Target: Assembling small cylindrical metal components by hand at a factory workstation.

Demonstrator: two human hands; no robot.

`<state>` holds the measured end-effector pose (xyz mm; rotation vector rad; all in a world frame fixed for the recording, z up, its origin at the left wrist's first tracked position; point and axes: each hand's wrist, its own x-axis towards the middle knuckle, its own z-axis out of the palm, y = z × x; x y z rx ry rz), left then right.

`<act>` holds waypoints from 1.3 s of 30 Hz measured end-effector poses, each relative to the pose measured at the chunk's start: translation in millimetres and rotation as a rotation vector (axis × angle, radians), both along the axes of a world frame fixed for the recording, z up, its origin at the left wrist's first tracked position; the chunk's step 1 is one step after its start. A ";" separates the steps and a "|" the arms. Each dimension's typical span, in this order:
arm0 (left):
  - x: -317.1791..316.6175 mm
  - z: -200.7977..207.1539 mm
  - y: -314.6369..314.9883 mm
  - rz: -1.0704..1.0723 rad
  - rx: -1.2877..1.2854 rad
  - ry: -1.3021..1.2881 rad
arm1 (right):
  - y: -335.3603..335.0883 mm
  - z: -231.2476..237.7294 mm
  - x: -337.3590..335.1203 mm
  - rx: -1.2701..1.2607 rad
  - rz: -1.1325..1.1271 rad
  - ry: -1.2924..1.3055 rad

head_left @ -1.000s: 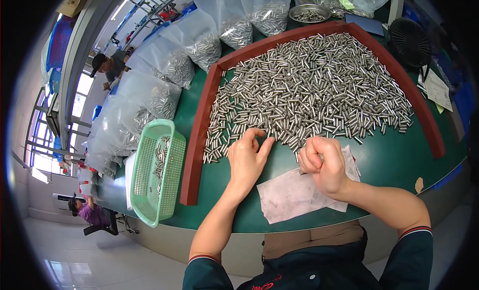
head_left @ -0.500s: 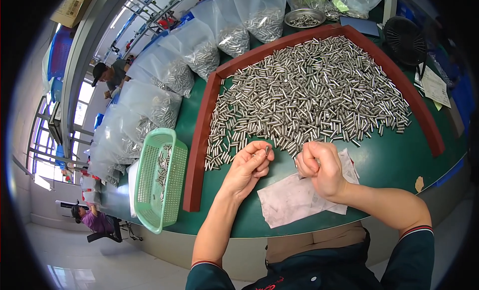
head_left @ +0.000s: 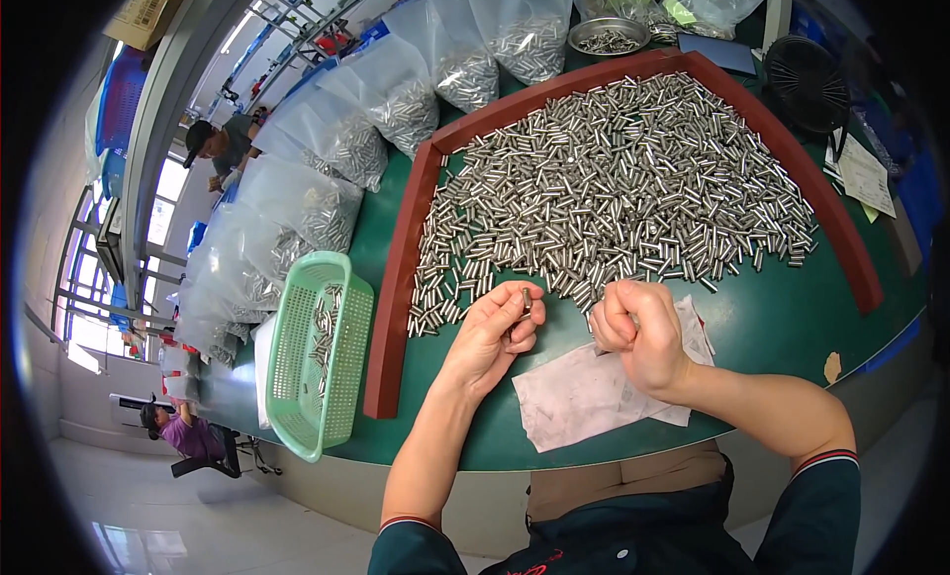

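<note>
A broad heap of small shiny metal pins covers the green table in front of me. My left hand, near the heap's front edge, pinches one metal pin between thumb and fingertips. To its right, my right hand is curled closed above a stained white cloth. A bit of metal shows at its fingertips, but most of what it holds is hidden by the fingers. Both hands are held just over the table, apart from each other.
A dark red rail borders the heap on the left, back and right. Left of it stands a green basket with some pins inside. Bags of pins line the far left. A black fan and a metal bowl are at the back.
The pin in my left fingertips has turned and now shows more of its shiny side. Both hands stay in nearly the same place.
</note>
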<state>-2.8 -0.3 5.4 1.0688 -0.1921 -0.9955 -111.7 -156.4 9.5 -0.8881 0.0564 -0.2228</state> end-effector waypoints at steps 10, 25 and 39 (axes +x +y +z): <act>-14.3 6.3 -3.0 -0.046 0.205 -0.314 | 0.3 -3.7 -1.6 0.014 -0.001 0.004; -54.0 3.1 -13.0 -0.213 0.604 -1.252 | -1.1 -1.4 -2.5 0.068 -0.018 0.034; -57.2 -0.9 -14.9 -0.136 0.583 -1.225 | 2.3 -3.7 -5.1 0.025 -0.040 0.009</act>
